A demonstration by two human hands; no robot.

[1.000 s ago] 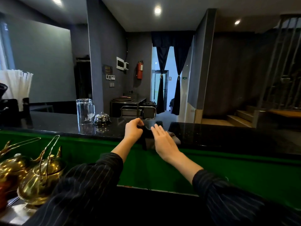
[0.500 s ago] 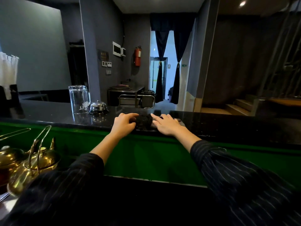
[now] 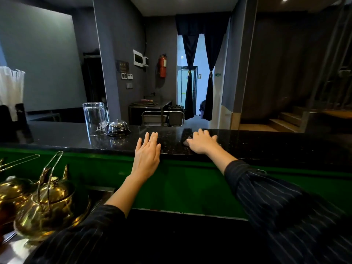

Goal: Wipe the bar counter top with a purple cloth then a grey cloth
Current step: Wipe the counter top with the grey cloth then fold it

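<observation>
1. Since the earlier frames, we note that both hands have parted: the left hand (image 3: 147,153) has let go of the dark bundle and moved leftward, while the right hand (image 3: 202,142) has slid to the right.
2. We find the left hand released, fingers straight and together, palm down over the near edge of the bar counter top (image 3: 66,136); whether it touches the stone we cannot tell.
3. We find the right hand spread flat, pressing on a cloth (image 3: 187,135), of which only a dark patch beyond the fingers and a pale edge by the thumb show. Its colour we cannot settle in this light.
4. Surface: black polished stone, speckled and reflective, atop a green front panel (image 3: 190,187).
5. Room: dim grey walls, a doorway with tied dark curtains (image 3: 198,77), a red fire extinguisher (image 3: 163,66) on the wall, wooden steps (image 3: 285,121) at right.
6. On the counter to the left of the hands: an upturned glass mug (image 3: 95,119) with a chrome call bell (image 3: 118,127) just beside it.
7. Below the counter at lower left: brass teapots (image 3: 47,208) with upright handles.
8. Striped dark sleeves (image 3: 285,206) cover the lower foreground.
</observation>
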